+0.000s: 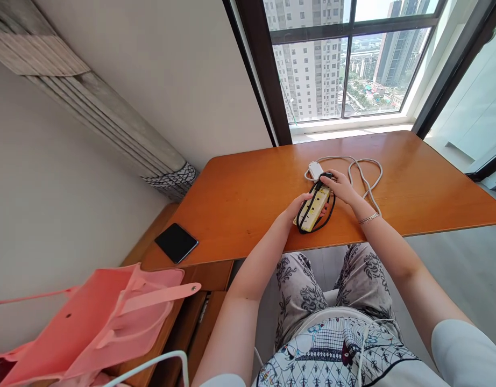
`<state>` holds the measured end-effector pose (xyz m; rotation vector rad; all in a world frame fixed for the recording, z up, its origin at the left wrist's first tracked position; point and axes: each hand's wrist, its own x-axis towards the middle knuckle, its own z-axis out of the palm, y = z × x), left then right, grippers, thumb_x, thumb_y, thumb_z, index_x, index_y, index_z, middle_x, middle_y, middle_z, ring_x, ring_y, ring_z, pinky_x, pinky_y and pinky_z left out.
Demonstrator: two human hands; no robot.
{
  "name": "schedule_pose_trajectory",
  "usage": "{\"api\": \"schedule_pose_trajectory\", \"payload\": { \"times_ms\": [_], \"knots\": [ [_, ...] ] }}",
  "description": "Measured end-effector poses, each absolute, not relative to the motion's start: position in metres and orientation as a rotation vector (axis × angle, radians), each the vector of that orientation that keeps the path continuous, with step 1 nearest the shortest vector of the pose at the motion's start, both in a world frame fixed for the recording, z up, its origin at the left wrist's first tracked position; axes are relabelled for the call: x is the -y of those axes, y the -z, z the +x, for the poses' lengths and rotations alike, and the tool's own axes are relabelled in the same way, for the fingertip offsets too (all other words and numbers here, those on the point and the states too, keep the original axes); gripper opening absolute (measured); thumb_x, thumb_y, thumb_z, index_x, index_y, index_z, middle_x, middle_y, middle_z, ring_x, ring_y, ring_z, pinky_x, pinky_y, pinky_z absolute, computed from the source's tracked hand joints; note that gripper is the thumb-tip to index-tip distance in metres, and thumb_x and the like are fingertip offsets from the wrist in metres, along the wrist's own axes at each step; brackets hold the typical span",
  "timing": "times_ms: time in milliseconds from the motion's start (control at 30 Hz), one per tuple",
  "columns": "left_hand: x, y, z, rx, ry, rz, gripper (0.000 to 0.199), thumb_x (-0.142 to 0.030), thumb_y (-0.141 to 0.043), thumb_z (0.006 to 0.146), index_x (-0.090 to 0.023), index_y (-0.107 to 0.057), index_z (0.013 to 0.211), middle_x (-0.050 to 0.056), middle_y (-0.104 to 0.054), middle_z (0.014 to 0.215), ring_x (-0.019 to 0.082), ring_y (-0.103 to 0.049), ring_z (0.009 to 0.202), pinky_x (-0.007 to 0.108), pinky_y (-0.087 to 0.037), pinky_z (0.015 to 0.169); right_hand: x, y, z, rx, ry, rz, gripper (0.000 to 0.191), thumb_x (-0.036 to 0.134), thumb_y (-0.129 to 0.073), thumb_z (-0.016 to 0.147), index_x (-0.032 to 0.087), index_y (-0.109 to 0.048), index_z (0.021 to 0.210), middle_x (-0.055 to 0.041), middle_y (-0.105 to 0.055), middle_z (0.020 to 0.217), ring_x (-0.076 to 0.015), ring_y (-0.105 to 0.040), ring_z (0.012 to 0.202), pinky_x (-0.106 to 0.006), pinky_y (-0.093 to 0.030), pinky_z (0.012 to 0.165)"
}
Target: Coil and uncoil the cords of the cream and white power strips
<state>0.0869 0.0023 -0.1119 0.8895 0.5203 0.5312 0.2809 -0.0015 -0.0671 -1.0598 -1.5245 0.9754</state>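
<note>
A pale yellow power strip (311,212) with a black cord (325,221) looped round it is held tilted over the wooden table's near edge. My left hand (299,207) grips its left side, the thumb on top. At the upper end, my right hand (339,185) closes on the black plug (323,180); whether the plug sits in a socket is not clear. Just beyond lies a white charger (316,170), its white cable (367,174) trailing in loops to the right and down by my right wrist.
The orange-brown table (240,199) stretches before me under a window (348,70). A dark tablet (176,243) lies at its left end. A pink bag (106,317) rests open at lower left, on a wooden surface. A grey curtain (119,123) hangs by the wall.
</note>
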Motion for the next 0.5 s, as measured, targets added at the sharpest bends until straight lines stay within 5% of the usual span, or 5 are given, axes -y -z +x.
{"api": "schedule_pose_trajectory", "payload": {
  "times_ms": [133,267,500],
  "knots": [
    [-0.021,0.115,0.085,-0.525,-0.469,0.940,0.057,-0.059,-0.053,0.096,-0.009,-0.075,0.108,0.018,-0.080,0.100,0.024,-0.077,0.087,0.035,-0.060,0.083,-0.011,0.076,0.283,1.509,-1.000,-1.056,0.045,0.061,-0.065,0.075,0.020,-0.061,0.092,-0.0020,-0.065,0.086,-0.0169,-0.058,0.078,-0.030,-0.049,0.071],
    [-0.030,0.123,0.076,-0.545,-0.489,0.962,0.066,-0.075,-0.059,0.087,-0.012,-0.078,0.098,0.017,-0.080,0.092,0.026,-0.077,0.080,0.038,-0.063,0.077,-0.025,0.083,0.283,1.638,-0.993,-1.070,0.044,0.059,-0.065,0.078,0.019,-0.064,0.097,-0.0022,-0.067,0.091,-0.0174,-0.059,0.084,-0.031,-0.049,0.079],
    [-0.029,0.124,0.070,-0.581,-0.568,0.902,0.058,-0.071,-0.058,0.091,-0.016,-0.076,0.098,0.014,-0.081,0.090,0.027,-0.077,0.076,0.041,-0.064,0.072,-0.021,0.085,0.281,1.639,-1.022,-1.033,0.043,0.057,-0.066,0.081,0.019,-0.065,0.101,-0.0015,-0.067,0.091,-0.0171,-0.060,0.084,-0.029,-0.049,0.076]
  ]
}}
